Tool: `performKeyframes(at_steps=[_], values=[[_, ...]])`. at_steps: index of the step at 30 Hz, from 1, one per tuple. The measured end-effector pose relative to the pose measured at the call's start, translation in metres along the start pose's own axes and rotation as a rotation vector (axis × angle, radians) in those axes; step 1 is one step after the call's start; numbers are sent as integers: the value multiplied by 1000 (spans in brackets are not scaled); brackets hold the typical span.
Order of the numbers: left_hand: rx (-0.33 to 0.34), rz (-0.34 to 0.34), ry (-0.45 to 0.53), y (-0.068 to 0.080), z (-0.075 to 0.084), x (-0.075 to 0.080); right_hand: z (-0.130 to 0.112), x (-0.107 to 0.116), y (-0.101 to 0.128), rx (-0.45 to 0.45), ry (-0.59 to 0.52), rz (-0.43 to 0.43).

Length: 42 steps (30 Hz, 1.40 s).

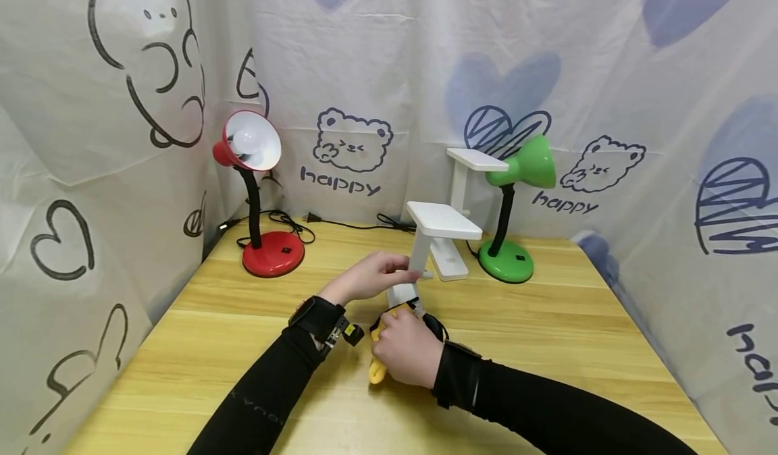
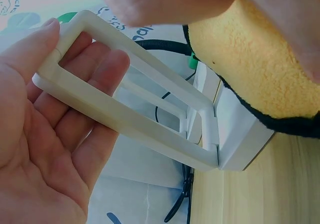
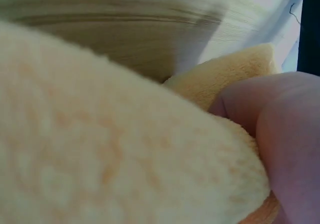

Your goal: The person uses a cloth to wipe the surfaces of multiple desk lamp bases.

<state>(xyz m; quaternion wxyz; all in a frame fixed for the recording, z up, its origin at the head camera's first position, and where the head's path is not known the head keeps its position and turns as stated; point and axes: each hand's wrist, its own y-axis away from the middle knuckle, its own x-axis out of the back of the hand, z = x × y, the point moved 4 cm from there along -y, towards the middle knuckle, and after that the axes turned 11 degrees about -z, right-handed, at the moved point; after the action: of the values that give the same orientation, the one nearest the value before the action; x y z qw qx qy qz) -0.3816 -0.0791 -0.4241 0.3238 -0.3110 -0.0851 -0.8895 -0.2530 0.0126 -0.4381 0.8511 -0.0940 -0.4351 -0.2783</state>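
In the head view, a white desk lamp with a flat rectangular head stands at the middle of the table. My left hand holds its upright, thumb and fingers about the frame; the left wrist view shows this upright as an open rectangular frame. My right hand grips a bunched yellow cloth with black edging, at the near end of the lamp's base. Fluffy cloth fills much of the right wrist view, folded under the fingers. Cloth and right hand hide part of the base.
Behind stands a second white lamp, beside a green lamp. A red lamp is at the back left. Black cords run along the table's back edge, before a printed curtain.
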Motion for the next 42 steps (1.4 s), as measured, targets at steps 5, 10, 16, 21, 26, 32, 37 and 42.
performKeyframes(at_steps=[5,10,16,21,26,32,37,42], values=[[-4,1,10,1,0,1,5,-7,-15,-38,37,-37],[2,5,3,1,0,1,16,-20,-34,-97,38,-72],[16,18,-14,0,-1,1,25,-28,-51,-106,38,-102],[29,21,-22,0,0,2,29,-32,-57,-133,-7,-135],[28,17,-28,0,0,2,29,-34,-56,-133,-13,-94],[8,-7,5,1,-1,1,20,-27,-44,-130,-21,-91],[17,-6,8,1,-2,1,10,-20,-23,-44,-102,-138],[23,-1,5,2,-1,1,5,-17,-3,48,-178,-161]])
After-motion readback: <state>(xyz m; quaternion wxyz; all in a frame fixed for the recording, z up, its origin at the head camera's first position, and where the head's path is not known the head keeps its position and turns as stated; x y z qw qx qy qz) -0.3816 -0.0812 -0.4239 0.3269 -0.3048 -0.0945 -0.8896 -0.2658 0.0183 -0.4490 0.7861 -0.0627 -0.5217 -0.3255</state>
